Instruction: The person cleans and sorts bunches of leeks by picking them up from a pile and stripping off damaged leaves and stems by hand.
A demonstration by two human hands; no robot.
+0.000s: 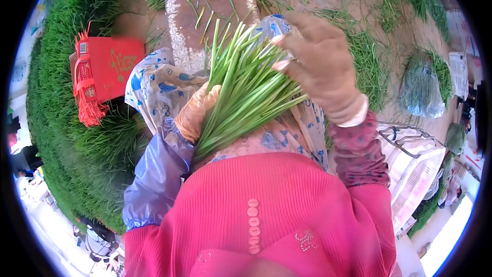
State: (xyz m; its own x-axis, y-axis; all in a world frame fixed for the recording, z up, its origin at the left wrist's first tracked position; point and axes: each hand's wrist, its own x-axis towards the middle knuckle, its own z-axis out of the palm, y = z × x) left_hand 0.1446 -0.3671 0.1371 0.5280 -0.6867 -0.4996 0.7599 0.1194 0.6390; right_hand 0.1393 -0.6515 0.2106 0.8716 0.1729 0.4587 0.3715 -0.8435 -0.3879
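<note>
A loose bunch of long green chives [246, 84] lies across my lap, its pale cut ends fanned out toward the upper right. My left hand [197, 113], in an orange-tan glove, is closed around the bunch on its left side. Over the right side of the stalk ends is my right hand [320, 61], in a brown glove with bare fingertips. Its thumb and a fingertip are apart, close to the stalk ends, and I see nothing between them. A patterned plastic apron [164, 84] covers my knees beneath the chives.
A white-edged board [179, 31] with loose stalks lies ahead. To the left, a red box with red strips [110, 66] sits against a large heap of greens [66, 138]. Scattered greens [366, 61], a bagged bundle [423, 87] and a metal-framed white sack [415, 169] are on the right.
</note>
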